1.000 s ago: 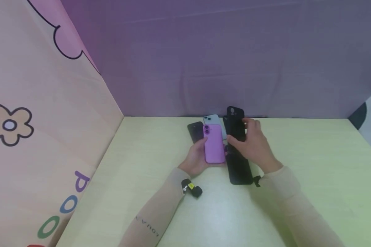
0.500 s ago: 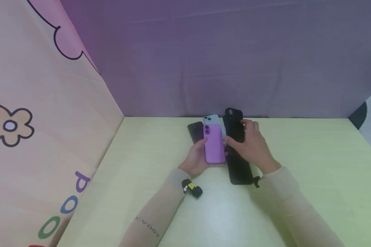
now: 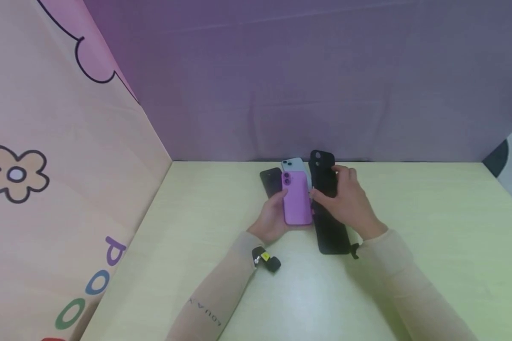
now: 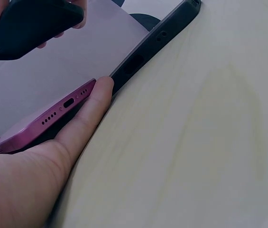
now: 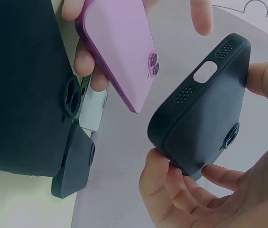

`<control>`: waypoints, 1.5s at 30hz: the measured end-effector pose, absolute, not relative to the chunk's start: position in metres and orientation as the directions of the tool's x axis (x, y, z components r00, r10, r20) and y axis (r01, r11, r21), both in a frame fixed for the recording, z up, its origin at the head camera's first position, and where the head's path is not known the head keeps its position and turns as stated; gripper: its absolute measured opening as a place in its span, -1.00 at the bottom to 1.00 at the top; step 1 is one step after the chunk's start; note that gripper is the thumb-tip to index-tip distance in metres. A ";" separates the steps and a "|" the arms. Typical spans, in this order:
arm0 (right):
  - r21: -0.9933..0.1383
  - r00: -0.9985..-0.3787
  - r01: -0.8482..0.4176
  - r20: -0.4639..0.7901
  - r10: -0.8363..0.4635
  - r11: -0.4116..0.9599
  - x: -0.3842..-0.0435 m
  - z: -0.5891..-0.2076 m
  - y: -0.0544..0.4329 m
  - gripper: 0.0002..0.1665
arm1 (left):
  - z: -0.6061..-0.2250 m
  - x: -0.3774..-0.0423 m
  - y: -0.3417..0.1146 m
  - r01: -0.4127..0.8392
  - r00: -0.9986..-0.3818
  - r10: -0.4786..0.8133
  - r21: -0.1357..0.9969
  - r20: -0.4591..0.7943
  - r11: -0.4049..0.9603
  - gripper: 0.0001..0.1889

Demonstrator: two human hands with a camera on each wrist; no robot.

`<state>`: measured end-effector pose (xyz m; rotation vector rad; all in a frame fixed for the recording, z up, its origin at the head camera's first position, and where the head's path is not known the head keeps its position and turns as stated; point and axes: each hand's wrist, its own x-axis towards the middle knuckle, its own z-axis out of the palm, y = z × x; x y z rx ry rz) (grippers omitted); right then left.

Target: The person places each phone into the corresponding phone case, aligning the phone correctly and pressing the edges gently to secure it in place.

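My left hand point(image 3: 273, 218) grips a purple phone point(image 3: 297, 203) by its edges, back camera up, just above the table; its charging port shows in the left wrist view point(image 4: 53, 118). My right hand point(image 3: 350, 201) holds a black phone case point(image 3: 323, 176) close to the right of the phone, fingers curled round its sides. The right wrist view shows that case point(image 5: 205, 109) from its bottom end, with the purple phone point(image 5: 119, 47) beside it and apart from it.
A long black case point(image 3: 333, 234) lies on the yellow-green table point(image 3: 431, 227) under my right hand. A light blue phone point(image 3: 293, 165) and a dark case point(image 3: 270, 181) lie by the purple back wall point(image 3: 281, 94). A peach printed cloth point(image 3: 68, 166) walls the left side.
My right hand has brought the black case slightly lower and closer to the purple phone. The left hand and its phone have barely moved.
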<state>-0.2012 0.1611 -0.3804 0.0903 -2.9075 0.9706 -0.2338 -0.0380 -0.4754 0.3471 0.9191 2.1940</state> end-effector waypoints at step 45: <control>-0.567 -0.993 -0.114 0.091 -0.075 0.816 -0.203 -0.396 0.153 0.15 | -0.475 -0.228 -0.037 -0.533 -0.732 0.677 0.681 -0.074 -0.502 -0.57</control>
